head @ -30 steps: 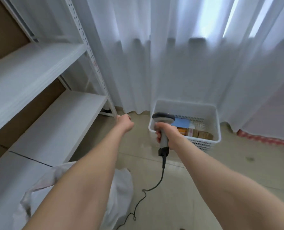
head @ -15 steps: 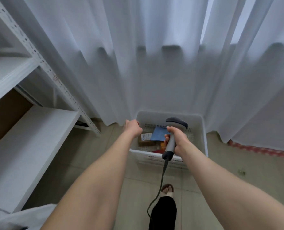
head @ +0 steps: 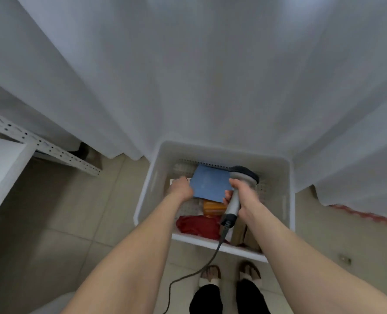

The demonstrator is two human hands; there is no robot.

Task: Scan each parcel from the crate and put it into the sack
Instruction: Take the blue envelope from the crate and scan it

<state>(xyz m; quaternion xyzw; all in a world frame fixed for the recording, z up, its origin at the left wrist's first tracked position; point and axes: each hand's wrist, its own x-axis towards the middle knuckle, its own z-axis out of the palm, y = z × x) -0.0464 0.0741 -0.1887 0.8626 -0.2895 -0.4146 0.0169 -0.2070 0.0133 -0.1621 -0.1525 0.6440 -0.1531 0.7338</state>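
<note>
A white plastic crate [head: 287, 200] stands on the floor below me, against the curtain. Inside lie a flat blue parcel [head: 210, 183], an orange box [head: 214, 207], a dark red soft item [head: 198, 225] and brown boxes [head: 238, 232]. My left hand [head: 181, 188] is inside the crate with its fingers closed on the blue parcel's left edge. My right hand [head: 244, 196] grips a grey handheld scanner [head: 242, 177] beside the parcel's right edge; its cable [head: 194, 271] trails down to the floor. A pale edge at the bottom left [head: 52, 305] may be the sack.
White curtains [head: 210, 75] hang behind the crate. A white metal shelf unit [head: 4, 159] stands at the left, with a perforated rail [head: 43, 145]. My feet in sandals [head: 231, 274] stand on the tiled floor just before the crate. A red patterned strip [head: 366, 215] lies at the right.
I have stepped up to the crate and now look down into it. My left hand went from the crate's rim onto the blue parcel, and the scanner hand moved over the crate.
</note>
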